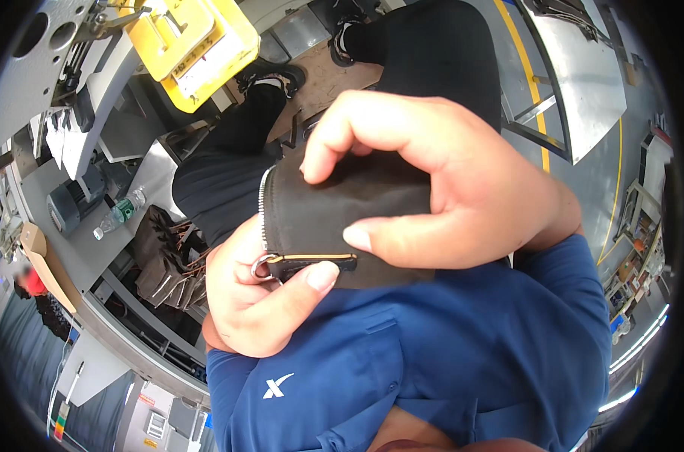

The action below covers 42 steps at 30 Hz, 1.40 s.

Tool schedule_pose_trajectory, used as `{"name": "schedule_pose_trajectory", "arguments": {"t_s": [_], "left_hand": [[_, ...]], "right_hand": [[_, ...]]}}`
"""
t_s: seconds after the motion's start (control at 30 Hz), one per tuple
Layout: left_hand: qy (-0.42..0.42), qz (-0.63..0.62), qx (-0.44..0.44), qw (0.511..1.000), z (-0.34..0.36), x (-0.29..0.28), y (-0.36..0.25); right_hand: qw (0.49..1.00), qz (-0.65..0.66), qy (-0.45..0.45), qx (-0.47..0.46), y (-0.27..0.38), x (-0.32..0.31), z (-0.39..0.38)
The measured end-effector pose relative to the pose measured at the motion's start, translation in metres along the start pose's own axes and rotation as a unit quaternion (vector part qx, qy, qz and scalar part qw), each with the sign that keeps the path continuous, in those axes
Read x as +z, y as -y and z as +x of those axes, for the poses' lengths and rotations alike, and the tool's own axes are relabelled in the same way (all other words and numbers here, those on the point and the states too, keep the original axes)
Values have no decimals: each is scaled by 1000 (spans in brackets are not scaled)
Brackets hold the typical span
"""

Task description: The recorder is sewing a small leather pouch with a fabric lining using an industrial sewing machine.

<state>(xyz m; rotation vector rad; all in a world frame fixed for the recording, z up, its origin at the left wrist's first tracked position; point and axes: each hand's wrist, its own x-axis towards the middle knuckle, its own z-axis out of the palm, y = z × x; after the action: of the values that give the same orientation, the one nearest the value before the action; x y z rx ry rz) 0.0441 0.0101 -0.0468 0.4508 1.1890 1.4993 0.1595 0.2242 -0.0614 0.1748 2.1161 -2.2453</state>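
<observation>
In the head view, a dark pouch is held above the lap, its inside hidden. To the left, a clear plastic bottle with a green label lies on a grey worktop; its contents are too small to make out.

The left hand grips the pouch's lower left corner, thumb on the front beside a tab, the other fingers mostly hidden behind. The right hand arches over the other end, thumb and forefinger wide apart and touching the front; I cannot tell whether it grips.

The pouch looks smooth, with soft creases. Metal zipper teeth curve along its left edge, and the narrow, orange-edged tab carries a round metal ring.
</observation>
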Motion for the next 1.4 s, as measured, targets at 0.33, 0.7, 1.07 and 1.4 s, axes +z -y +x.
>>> {"name": "schedule_pose_trajectory", "arguments": {"t_s": [0.33,0.7,1.07,1.4], "left_hand": [[2,-2,-1,1000,-1,-1,1],[2,-7,-14,1000,-1,0,0],[-19,-18,-26,999,0,2,1],[-16,-14,-33,999,2,3,1]], "right_hand": [[1000,8,9,-13,-7,2,0],[1000,-4,7,-12,-6,2,0],[999,-8,-9,-36,-8,2,0],[999,-18,-13,-46,-9,3,0]]}}
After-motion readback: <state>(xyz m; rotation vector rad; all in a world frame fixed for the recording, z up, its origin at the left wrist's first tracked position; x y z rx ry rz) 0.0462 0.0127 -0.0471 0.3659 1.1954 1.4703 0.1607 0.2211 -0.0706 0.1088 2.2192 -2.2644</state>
